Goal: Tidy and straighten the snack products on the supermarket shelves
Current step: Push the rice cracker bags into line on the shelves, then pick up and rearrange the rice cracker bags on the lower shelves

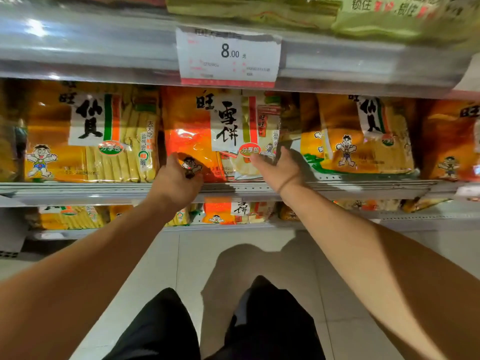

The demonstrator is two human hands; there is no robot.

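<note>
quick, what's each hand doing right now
Left hand: grips the lower left corner of the orange snack bag.
Right hand: open, fingers against the same bag.

left hand (179, 178) fingertips hidden behind the orange bag (192, 136); price tag (228, 57) small print blurred, perhaps a barcode number.

Both bare arms reach forward. The left hand (176, 178) curls its fingers; the right hand (279, 166), a thin band round its wrist, spreads its fingers straight.
</note>
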